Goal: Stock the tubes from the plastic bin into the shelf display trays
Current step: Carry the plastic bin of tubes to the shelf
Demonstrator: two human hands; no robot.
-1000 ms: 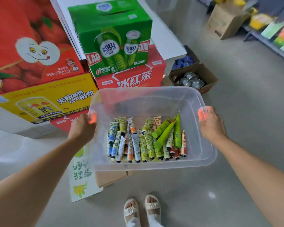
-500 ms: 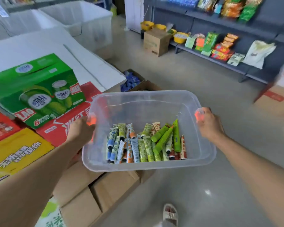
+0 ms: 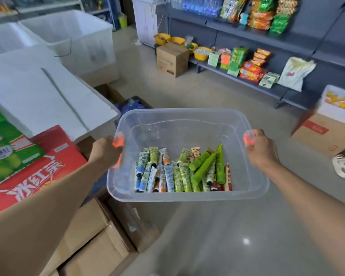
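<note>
A person is carrying a clear plastic bin above a grey shop floor, the left hand gripping the bin's left rim and the right hand curling its fingers round the right rim. Dozens of tubes are lying heaped against the bin's near wall. A red drinks carton is sitting left of the bin, and a stocked grey shelf is standing beyond the bin's far right corner.

Clear glossy plastic bin, glossy printed tubes, matt cardboard boxes.
</note>
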